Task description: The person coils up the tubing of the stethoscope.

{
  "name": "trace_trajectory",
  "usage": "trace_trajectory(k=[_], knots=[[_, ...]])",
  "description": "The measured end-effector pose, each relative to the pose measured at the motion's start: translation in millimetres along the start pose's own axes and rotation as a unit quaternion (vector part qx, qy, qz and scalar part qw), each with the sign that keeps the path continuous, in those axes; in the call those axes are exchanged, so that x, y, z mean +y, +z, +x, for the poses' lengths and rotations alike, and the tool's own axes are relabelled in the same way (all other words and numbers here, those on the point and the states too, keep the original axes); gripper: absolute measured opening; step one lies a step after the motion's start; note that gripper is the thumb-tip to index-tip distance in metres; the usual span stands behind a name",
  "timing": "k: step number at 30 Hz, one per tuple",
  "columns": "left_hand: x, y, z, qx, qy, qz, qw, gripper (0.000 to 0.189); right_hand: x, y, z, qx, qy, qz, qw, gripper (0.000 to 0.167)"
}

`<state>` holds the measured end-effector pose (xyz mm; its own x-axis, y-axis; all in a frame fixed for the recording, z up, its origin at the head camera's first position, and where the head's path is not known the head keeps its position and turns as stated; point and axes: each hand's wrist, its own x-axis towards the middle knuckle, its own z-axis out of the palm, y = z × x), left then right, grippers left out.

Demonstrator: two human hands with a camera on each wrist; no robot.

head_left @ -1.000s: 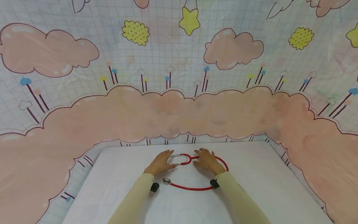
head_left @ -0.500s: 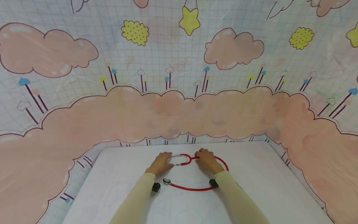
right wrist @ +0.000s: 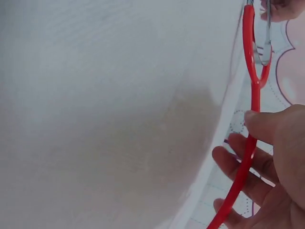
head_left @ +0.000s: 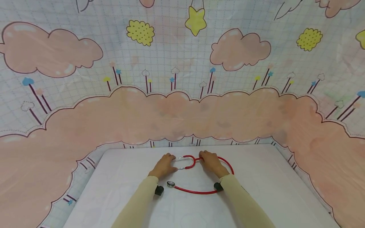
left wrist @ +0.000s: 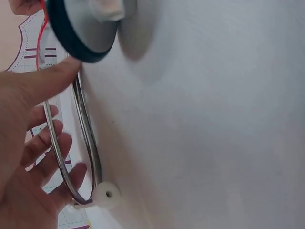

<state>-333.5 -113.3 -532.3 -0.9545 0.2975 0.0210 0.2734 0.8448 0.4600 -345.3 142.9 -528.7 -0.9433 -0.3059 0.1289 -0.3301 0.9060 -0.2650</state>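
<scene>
A stethoscope with red tubing (head_left: 196, 192) lies in a loop on the white table. My left hand (head_left: 163, 166) holds the metal ear tubes (left wrist: 85, 124) at the earpiece end, its thumb on one side and fingers curled behind. One pale ear tip (left wrist: 107, 194) shows beside the fingertips. At the red tube (right wrist: 249, 157) just past the Y-fork, my right hand (head_left: 211, 163) pinches with thumb and fingers. Nearer me rests the round chest piece (head_left: 170, 183), seen large in the left wrist view. My right forearm hides part of the tube loop.
The white table (head_left: 114, 190) reaches back to a cloth backdrop (head_left: 176, 120) with printed clouds and stars. Black wrist cameras (head_left: 159, 190) sit under both sleeves, the right one over the tubing.
Both hands have closed in: the left hand's fingers have drawn together on the ear tubes, and the right hand's fingers have curled onto the red tube. The stethoscope lies almost where it was.
</scene>
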Motion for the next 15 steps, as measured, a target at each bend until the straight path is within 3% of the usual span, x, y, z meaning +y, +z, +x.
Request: trace_trajectory(k=[7,15], knots=[[-0.5,0.1,-2.1,-0.017,0.011,-0.007,0.9998,0.059,1,-4,-5.6,0.036,-0.021,0.018,0.9990,0.011],[-0.1,-4.5,-5.5,-0.023,0.000,-0.027,0.9994,0.049,0,-7,-11.3,0.070,-0.043,0.043,0.9957,0.014]])
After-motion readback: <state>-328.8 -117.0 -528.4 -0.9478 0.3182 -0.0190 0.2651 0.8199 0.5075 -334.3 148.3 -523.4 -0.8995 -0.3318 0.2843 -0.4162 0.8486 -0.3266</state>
